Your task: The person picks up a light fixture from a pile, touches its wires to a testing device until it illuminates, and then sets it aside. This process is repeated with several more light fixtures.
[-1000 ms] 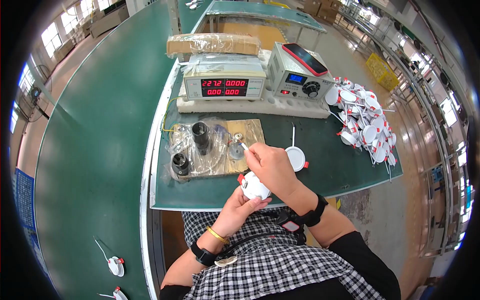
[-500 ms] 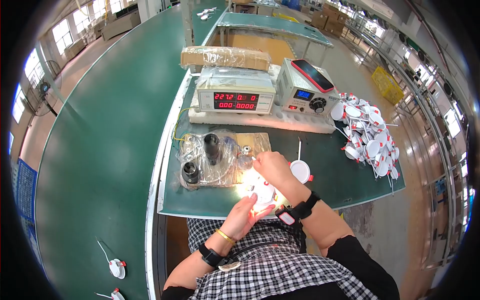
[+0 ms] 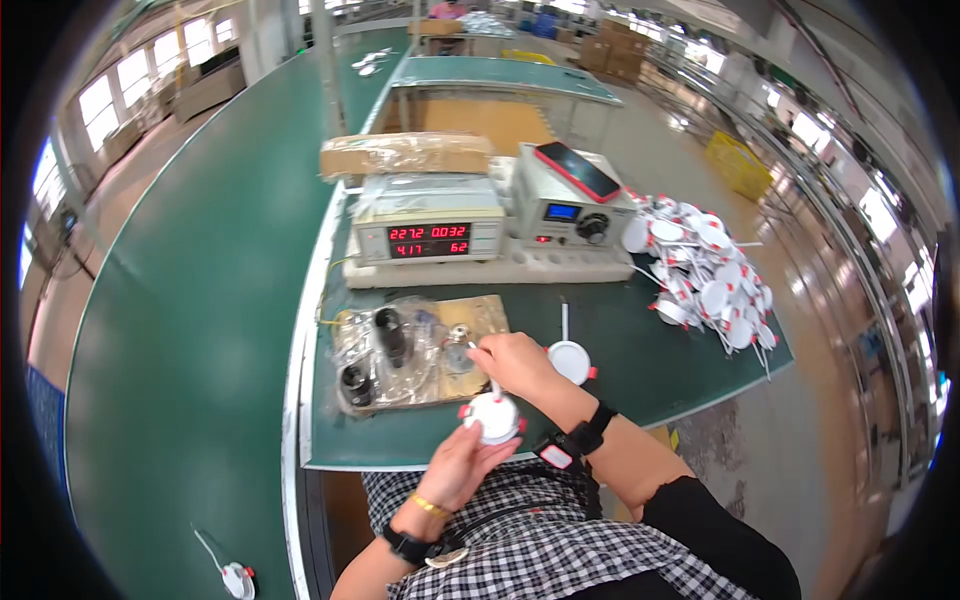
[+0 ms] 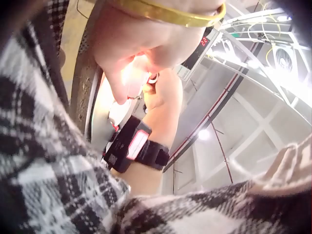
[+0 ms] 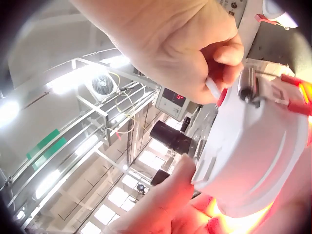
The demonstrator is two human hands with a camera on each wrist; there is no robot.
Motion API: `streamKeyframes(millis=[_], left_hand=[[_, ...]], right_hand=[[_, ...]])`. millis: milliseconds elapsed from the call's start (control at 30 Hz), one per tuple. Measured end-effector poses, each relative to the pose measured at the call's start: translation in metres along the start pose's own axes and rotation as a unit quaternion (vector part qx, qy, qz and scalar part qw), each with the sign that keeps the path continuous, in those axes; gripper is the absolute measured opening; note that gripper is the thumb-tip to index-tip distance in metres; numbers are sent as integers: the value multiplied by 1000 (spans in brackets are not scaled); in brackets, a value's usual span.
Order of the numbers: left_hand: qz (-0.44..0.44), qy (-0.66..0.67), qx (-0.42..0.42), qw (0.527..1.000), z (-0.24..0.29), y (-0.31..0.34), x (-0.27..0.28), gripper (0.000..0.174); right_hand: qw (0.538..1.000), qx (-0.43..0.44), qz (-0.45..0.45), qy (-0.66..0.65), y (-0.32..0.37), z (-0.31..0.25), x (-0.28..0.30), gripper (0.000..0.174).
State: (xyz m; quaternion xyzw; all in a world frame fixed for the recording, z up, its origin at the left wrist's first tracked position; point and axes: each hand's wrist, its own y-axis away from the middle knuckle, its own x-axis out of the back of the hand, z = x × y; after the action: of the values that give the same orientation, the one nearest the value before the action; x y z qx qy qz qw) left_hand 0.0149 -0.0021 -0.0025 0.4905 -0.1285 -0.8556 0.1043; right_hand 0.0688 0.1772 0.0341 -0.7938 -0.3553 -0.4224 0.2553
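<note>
In the head view, the left hand (image 3: 462, 462) is cupping a white round lamp (image 3: 493, 417) from below, fingers curled round its rim, right at the near edge of the green table (image 3: 620, 330). Just above it, the right hand (image 3: 515, 362) is pinching the lamp's white lead (image 3: 472, 346) between thumb and forefinger. A meter (image 3: 428, 240) is showing red digits behind, and a pile of lamps (image 3: 705, 270) is lying well off to the right. In the left wrist view, the left hand (image 4: 146, 48) is closing its fingers around the lamp (image 4: 135, 80), with light glowing through them. In the right wrist view, the right hand (image 5: 185, 44) is clamping its fingertips on the lead (image 5: 213, 88) just above the lamp (image 5: 253, 161), while the left hand (image 5: 165, 200) is pressing its thumb against the lamp's side; a black socket (image 5: 171, 138) is showing beyond.
</note>
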Motion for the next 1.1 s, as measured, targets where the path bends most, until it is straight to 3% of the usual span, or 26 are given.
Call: streamKeyframes(millis=[33,100,167,200,267,300,333,367,433,467,533,600,633,667,700,733,767,867,900,967,1100], left_hand=[[-1,3,-15,1000,2,8,4,39],[32,-32,-65,997,16,40,11,43],[105,-6,-124,987,34,79,27,43],[101,-12,-198,975,40,97,42,44],[154,0,-352,923,51,129,70,45],[128,-5,-426,895,54,149,88,45],[311,63,-482,817,56,156,82,44],[311,20,-457,833,68,168,34,43],[191,201,-386,880,53,198,107,44],[192,200,-387,880,50,191,107,44],[268,-2,-358,895,43,170,97,42],[278,-118,-315,900,48,132,62,30],[273,-191,-303,893,54,112,44,25],[269,-246,-295,883,59,92,23,23],[228,-331,-309,862,66,76,0,23],[152,-417,-341,829,72,56,-5,24],[115,-530,-394,742,78,39,-20,30],[53,-663,-513,543,89,3,-59,40],[53,-666,-507,545,90,-3,-60,40],[31,-702,-522,484,87,-15,-58,39],[68,-697,-522,487,84,-14,-60,36]], right_hand=[[1000,-11,7,5,1,8,8,29],[991,-46,117,47,-2,27,26,32],[971,-128,123,160,-7,63,43,29],[960,-159,94,211,-6,76,50,32],[954,-208,27,214,-4,101,53,37],[950,-235,-15,203,-5,111,53,37],[950,-236,-15,203,-8,118,53,37],[951,-247,-49,179,-12,124,54,35],[951,-256,-84,151,-13,125,52,34],[958,-219,-85,164,-12,122,53,31],[965,-172,-85,177,-11,106,59,28],[987,-109,-66,-102,6,73,73,22],[987,-103,-73,-101,14,58,74,22],[964,-99,-106,-222,22,44,72,19],[925,-96,-139,-341,31,30,69,16],[914,-78,-145,-371,39,17,65,16],[901,-62,-152,-401,46,6,61,15],[894,-53,-150,-418,59,-13,50,14],[892,-43,-151,-423,63,-15,47,13],[889,-52,-142,-433,68,-27,51,13],[893,-66,-113,-431,71,-36,48,14]])
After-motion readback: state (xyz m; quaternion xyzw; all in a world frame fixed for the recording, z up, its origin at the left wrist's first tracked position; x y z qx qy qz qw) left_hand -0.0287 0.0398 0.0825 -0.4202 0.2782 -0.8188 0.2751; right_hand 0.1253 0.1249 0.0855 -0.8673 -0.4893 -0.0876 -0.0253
